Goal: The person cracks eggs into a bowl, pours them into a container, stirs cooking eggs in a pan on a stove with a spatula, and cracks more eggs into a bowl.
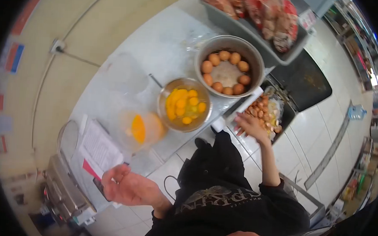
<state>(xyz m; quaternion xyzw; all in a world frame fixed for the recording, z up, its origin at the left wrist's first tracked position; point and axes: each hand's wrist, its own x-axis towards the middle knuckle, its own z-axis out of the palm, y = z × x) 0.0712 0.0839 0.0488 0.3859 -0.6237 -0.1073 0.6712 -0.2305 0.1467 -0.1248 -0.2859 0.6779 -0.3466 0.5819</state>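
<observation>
My right hand [252,126] is held with its fingers spread over a dark bin heaped with cracked eggshells [261,111]; no object shows in it. My left hand [127,186] hovers by the table's near-left edge, palm turned up, fingers loosely bent and apart, holding nothing visible. A steel bowl [166,120] contains several raw yolks and egg white, and a metal handle [155,80] pokes out over its rim. Behind it, a deep metal pot [202,63] has several whole brown eggs around its bottom. A translucent jug [152,131] with orange-yellow liquid sits left of the bowl.
A grey tub [253,38] of red-printed plastic bags stands at the table's far end. Papers [102,145] and a steel appliance [63,188] are on the left. The bin's black lid [306,81] hangs open. Shelves line the right side beyond the tiled floor [320,137].
</observation>
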